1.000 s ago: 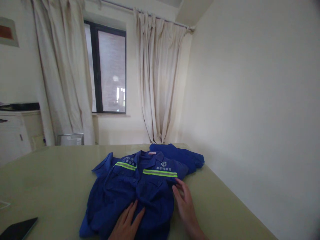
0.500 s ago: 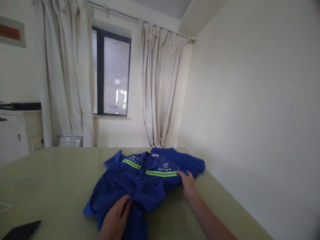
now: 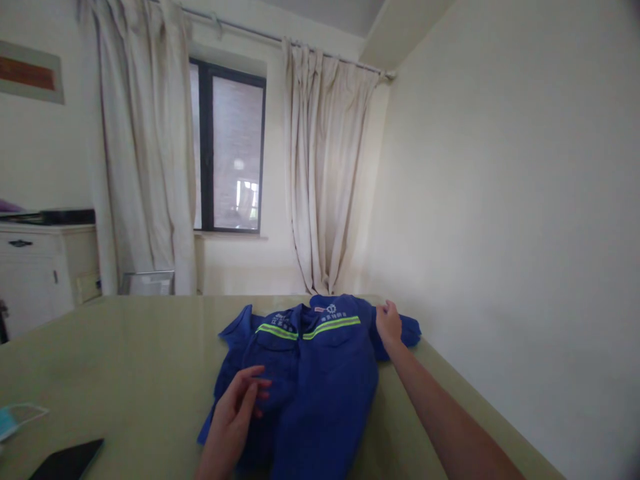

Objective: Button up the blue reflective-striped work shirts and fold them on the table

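A blue work shirt [image 3: 325, 380] with yellow-green reflective stripes and white print on the chest lies front up on the pale green table [image 3: 150, 360]. My right hand [image 3: 389, 323] is closed on the shirt near its right shoulder, at the far side. Over the shirt's left front is my left hand [image 3: 240, 403], fingers bent and apart, with no cloth gripped between them. More blue cloth [image 3: 411, 330] lies behind and to the right of the shirt, partly hidden by my right hand.
A black flat object [image 3: 67, 461] and a blue face mask [image 3: 9, 423] lie at the table's near left. Beyond the table stand a white cabinet [image 3: 37, 267], beige curtains [image 3: 325, 160] and a window. A bare wall runs along the right.
My right hand has moved up and right, and the shirt's right front is spread flatter and wider. My left hand has let go of the cloth. The view has shifted slightly left.
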`<state>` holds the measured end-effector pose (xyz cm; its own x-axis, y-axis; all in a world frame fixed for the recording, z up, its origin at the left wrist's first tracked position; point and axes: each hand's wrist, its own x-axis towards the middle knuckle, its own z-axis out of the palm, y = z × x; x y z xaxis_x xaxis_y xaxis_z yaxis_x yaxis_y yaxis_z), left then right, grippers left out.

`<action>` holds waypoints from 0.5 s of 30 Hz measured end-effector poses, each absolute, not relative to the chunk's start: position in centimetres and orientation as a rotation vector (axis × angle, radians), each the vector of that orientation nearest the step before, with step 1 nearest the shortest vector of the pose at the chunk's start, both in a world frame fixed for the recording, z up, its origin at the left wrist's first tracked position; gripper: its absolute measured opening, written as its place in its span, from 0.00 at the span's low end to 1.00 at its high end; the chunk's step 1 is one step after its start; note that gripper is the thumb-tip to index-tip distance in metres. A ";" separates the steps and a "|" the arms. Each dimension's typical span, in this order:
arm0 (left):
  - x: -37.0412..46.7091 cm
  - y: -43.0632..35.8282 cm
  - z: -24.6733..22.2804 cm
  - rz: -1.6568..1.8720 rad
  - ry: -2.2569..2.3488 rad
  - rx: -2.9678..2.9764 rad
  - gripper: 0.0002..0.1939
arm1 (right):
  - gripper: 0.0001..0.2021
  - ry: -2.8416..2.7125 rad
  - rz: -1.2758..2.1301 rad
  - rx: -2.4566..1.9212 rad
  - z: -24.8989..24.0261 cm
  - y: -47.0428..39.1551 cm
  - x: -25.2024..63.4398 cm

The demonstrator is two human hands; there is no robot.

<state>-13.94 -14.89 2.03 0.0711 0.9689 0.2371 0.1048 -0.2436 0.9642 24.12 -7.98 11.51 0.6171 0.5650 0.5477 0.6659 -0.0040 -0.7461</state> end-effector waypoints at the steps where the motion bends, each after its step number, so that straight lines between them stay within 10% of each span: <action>1: -14.4 -15.0 1.9 1.280 1.243 1.671 0.25 | 0.25 -1.010 -0.089 -1.671 9.8 -9.4 24.1; 8: -19.5 -14.0 -0.9 0.915 1.916 2.216 0.23 | 0.25 -1.320 0.271 -1.566 -0.4 -20.7 20.9; 15: -18.0 -14.4 2.0 0.901 1.308 1.600 0.30 | 0.20 -1.769 0.331 -1.561 0.1 -21.5 19.6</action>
<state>-17.97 -14.39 1.97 0.1897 0.9818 0.0128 0.3619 -0.0820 0.9286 19.58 -21.50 0.14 0.0150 0.9350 0.3544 0.7438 0.2264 -0.6289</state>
